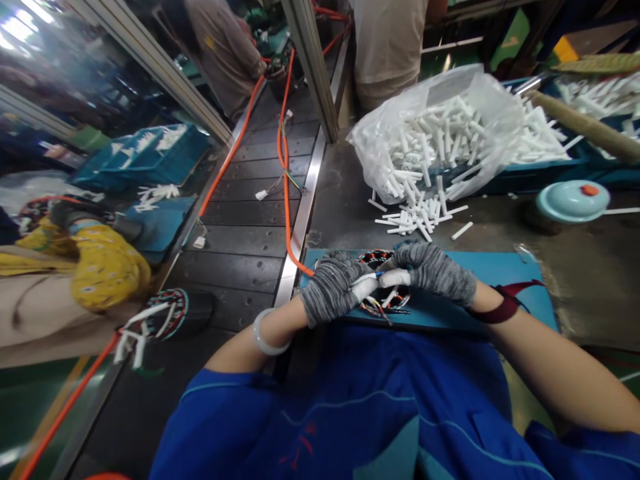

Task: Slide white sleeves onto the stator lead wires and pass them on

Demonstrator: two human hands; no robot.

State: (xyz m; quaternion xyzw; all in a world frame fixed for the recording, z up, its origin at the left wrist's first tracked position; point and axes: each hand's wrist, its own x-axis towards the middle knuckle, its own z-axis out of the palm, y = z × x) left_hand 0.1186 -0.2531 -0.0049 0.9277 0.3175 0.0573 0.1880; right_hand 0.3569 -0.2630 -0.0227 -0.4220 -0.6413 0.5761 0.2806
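1. Pinches thin blue wire (379, 274) narrowly between left hand (334, 287) and right hand (434, 272), in streaky knit gloves (457, 279).
2. Holds it over round coil (376, 256) on flat blue mat (507, 280), near centre.
3. Faces smooth white tubes (425, 215), far right.

Coil (376, 258) on mat (505, 283), mat on surface (340, 193), bag (367, 137) of tubes (450, 137) behind, jar (570, 202) farther right, conveyor (240, 227) to the left

The dark workbench (337, 193) carries a blue mat (510, 273); loose white tubes (420, 215) and a blue-lidded container (573, 201) lie beyond the mat.
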